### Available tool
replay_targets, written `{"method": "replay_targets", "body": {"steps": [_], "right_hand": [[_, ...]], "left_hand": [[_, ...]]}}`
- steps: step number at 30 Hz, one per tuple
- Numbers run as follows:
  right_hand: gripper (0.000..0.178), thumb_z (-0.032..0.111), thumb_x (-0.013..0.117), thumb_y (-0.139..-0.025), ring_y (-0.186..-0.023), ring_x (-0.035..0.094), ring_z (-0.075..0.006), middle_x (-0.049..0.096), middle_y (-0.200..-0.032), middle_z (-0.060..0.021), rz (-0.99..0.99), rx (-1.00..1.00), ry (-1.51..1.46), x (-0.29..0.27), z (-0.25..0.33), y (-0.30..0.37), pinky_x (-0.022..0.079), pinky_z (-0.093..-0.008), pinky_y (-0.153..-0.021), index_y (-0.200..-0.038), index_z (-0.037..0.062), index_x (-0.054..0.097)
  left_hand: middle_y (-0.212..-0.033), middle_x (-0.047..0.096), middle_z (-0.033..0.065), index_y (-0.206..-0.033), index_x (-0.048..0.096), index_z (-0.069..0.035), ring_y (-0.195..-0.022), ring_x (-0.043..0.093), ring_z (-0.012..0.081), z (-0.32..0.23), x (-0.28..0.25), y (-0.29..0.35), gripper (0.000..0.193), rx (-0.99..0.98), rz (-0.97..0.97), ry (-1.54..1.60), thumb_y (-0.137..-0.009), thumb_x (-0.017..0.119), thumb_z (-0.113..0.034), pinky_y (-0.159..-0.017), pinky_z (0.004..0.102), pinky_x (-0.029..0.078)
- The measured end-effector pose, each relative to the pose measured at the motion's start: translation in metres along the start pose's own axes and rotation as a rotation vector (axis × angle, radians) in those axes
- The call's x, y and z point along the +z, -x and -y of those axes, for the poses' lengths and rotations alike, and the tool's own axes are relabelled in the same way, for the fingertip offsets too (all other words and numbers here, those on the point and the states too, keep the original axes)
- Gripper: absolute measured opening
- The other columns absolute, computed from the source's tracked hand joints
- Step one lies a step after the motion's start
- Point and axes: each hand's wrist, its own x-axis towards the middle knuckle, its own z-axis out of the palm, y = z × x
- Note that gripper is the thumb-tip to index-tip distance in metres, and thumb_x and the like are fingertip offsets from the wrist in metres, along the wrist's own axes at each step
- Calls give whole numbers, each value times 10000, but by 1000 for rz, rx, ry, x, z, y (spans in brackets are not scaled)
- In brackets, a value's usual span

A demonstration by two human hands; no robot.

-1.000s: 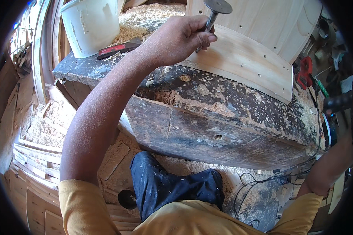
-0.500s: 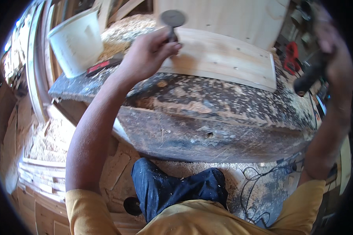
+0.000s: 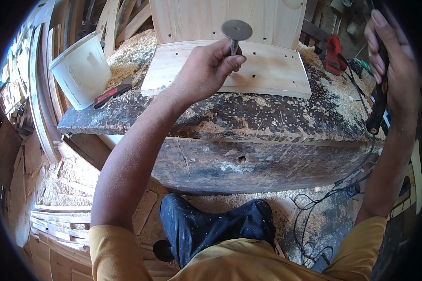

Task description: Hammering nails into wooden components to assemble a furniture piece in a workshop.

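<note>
My left hand [image 3: 208, 70] is closed around a metal rod tool with a flat, round, disc-like top [image 3: 237, 30], held upright above a pale wooden board [image 3: 276, 77]. The rod's lower end is hidden by my fingers, so I cannot tell whether it touches the board. Several small dark holes or marks dot the board, which lies on the workbench [image 3: 286, 117]. At the upper right my right hand [image 3: 398, 70] is raised, wrapped round a dark handle [image 3: 376, 114]; the top of that tool leaves the picture. Behind the board a larger pale wooden panel [image 3: 229, 14] joins its far edge.
A white bucket [image 3: 82, 70] stands at the bench's left, beside a red and dark tool [image 3: 112, 95]. A red tool [image 3: 334, 55] lies at the right among wood shavings. Black cables [image 3: 305, 220] trail on the floor; wood strips [image 3: 61, 215] are stacked at lower left.
My left hand with the disc-topped tool has moved right across the board. My right hand has lifted slightly, its dark handle now more upright. The view has shifted a little.
</note>
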Motion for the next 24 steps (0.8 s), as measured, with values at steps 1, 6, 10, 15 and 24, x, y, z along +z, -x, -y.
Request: {"method": "replay_targets", "body": {"steps": [1,6,10,15,24], "right_hand": [[359,388,488,-973,-472,434,-39,464,-603,13,7,-1,-11,5,-11,-1,364,-185,-440,-827,68,561],[378,405,476,-975,-371,306,-6,370,-537,55,-210,-89,77,15,-26,4,258,-162,-363,-749,103,493],[371,399,467,-980,-368,311,-12,381,-541,53,-107,-95,153,20,-24,6,261,-158,-361,-758,103,486],[280,371,469,-982,-414,340,-15,406,-582,48,-56,-63,247,34,-32,0,285,-157,-396,-906,101,467],[294,320,473,-984,-497,392,-20,452,-656,41,-2,-19,487,42,-26,-10,327,-155,-457,-1171,97,432]], "left_hand": [[-755,634,56,-930,583,-28,-741,591,102,4,-2,1,212,-10,-2,-8,-953,565,-239,-676,290,480],[-853,653,45,-984,585,-41,-849,629,110,7,-3,-4,215,-126,68,-71,-970,526,-247,-793,286,512],[-859,654,47,-993,583,-38,-857,634,116,6,-2,-6,230,-108,99,-100,-968,525,-259,-797,291,519],[-725,624,43,-931,593,-36,-715,602,103,18,-7,-5,214,-16,-2,4,-954,560,-247,-675,278,488],[-814,649,29,-965,595,-49,-825,628,100,9,-4,-11,228,-48,105,-76,-956,547,-272,-768,280,515]]}}
